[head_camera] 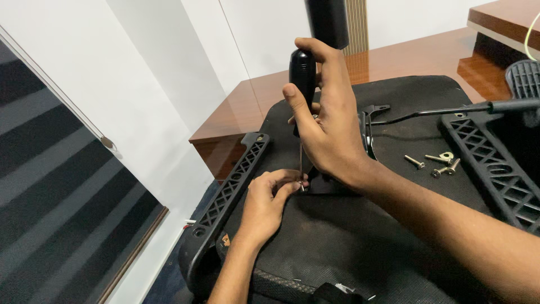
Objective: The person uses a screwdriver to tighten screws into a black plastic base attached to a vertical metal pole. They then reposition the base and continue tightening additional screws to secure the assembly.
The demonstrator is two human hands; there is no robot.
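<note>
My right hand (332,129) fingers wrapped round black screwdriver (304,76) handle, shaft upright; left hand (269,200) fingers pinching screw (302,186) at tip, on upturned chair seat (360,236); loose screws (436,163) nearby.

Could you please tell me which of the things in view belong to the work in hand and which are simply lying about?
In use:
right hand gripping the screwdriver
left hand steadying its tip
chair seat underside
loose screws

Lying about:
wooden table
window blind

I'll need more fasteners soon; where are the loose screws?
The screws lie right of centre on the seat underside, beside the right armrest bracket.
</note>
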